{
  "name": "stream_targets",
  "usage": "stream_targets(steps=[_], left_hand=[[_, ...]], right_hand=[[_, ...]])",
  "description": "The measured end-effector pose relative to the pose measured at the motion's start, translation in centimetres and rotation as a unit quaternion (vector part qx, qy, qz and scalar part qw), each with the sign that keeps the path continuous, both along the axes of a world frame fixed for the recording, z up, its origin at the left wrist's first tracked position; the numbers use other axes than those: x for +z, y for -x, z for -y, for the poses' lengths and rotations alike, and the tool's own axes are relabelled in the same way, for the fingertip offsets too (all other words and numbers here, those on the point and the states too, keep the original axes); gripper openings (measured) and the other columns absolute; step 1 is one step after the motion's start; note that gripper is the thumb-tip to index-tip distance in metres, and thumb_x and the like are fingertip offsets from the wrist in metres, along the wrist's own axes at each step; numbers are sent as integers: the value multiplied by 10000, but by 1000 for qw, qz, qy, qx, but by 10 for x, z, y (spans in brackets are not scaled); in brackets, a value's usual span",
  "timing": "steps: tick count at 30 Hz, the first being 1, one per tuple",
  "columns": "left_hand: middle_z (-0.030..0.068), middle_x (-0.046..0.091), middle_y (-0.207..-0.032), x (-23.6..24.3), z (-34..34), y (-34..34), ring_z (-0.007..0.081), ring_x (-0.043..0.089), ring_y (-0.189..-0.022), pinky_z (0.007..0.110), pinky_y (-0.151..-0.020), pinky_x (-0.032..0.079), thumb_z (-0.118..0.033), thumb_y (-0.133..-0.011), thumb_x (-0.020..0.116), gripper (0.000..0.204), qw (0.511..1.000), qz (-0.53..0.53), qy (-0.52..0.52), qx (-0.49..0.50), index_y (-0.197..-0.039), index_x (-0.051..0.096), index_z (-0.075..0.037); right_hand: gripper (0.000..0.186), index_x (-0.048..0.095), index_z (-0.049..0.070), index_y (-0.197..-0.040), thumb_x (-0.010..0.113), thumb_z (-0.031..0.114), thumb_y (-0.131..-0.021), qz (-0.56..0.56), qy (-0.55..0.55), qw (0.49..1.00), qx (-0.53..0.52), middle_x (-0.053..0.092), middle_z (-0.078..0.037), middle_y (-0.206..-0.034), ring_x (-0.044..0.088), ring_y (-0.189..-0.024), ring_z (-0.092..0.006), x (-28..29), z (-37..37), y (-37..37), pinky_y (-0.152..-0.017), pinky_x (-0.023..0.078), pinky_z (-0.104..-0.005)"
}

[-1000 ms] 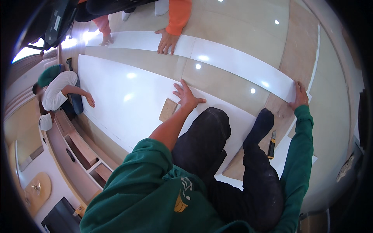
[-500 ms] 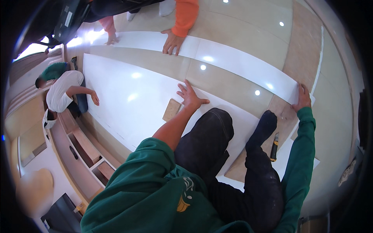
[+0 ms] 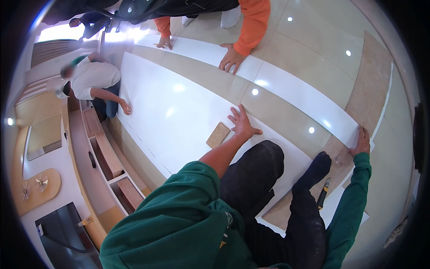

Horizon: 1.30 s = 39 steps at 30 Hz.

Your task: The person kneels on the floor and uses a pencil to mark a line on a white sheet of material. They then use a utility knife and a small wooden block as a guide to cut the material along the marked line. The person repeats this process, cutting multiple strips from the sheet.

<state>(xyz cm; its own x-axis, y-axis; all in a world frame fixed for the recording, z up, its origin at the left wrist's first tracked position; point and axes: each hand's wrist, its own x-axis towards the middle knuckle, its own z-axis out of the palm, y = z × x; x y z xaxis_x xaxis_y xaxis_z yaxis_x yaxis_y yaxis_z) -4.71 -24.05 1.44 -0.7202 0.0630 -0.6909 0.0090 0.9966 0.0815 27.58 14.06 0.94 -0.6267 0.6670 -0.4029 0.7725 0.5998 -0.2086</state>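
My left hand (image 3: 244, 125) rests on the large white sheet (image 3: 156, 96), fingers spread, close to its right-hand edge. Beside that wrist lies a small tan rectangular block (image 3: 218, 135). Off to the right, my right hand (image 3: 361, 142) grips the near end of a long narrow white strip (image 3: 309, 95), fingers curled at its end edge. This strip runs away over the floor, apart from the sheet by a band of tiles. A co-worker's two hands in orange sleeves (image 3: 254, 27) press on it farther along. A utility knife (image 3: 323, 193) with its blade out lies beyond my right foot.
Brown boards (image 3: 369, 71) lie on the tiled floor at the right. A person in a white shirt (image 3: 96, 78) crouches at the sheet's far left, one hand at its edge. Left of the sheet is furniture with open drawer compartments (image 3: 107, 157). My knee and foot are over the sheet's near end.
My view has turned leftward, so the scene sits farther right. The white-shirted person's hand has come to the sheet's edge. My hands keep their places on the sheet and strip.
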Motion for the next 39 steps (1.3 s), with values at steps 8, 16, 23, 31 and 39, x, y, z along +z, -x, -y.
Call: stream_targets(steps=[8, 16, 23, 31, 39], left_hand=[[264, -146, -1591, -3, 1, 0, 546, -58, -1444, 763, -972, 352, -309, -439, 993, 1576, 1000, -7, -7, -2, -1555, -111, -176], [266, -153, -1589, -1, 2, 1, 561, -50, -1437, 783, -970, 327, -288, -454, 993, 1549, 1000, -7, -18, 3, -1557, -89, -175], [267, -157, -1588, -11, 1, -1, 547, -42, -1444, 775, -965, 346, -300, -450, 994, 1567, 1000, -22, -13, -16, -1554, -111, -177], [265, -150, -1590, -7, 3, -1, 543, -39, -1447, 771, -978, 334, -293, -453, 995, 1564, 1000, -18, -12, -14, -1553, -109, -165], [265, -156, -1591, -5, 4, -1, 541, -56, -1448, 771, -990, 314, -278, -450, 996, 1561, 1000, -13, -21, -6, -1556, -101, -165]], right_hand=[[1118, 393, 83, -1446, 893, 8, -448, 3, -9, 1000, 5, 412, -172, -1446, 457, -1301, -365, 2, 0, 0, -1096, 431, -384], [1106, 392, 86, -1446, 886, 9, -460, -17, -7, 1000, 1, 422, -176, -1434, 464, -1290, -375, -5, 2, -1, -1083, 440, -393], [1107, 383, 101, -1455, 885, 13, -472, -34, -27, 999, 25, 414, -160, -1440, 456, -1300, -362, -8, -7, -14, -1091, 434, -388], [1164, 367, 108, -1467, 920, 42, -445, 14, -3, 1000, 4, 391, -128, -1460, 446, -1316, -340, 7, 2, 5, -1099, 428, -369], [1163, 372, 100, -1463, 927, 45, -442, 16, -6, 1000, 5, 390, -143, -1460, 440, -1319, -348, 5, 2, 3, -1103, 424, -369]])
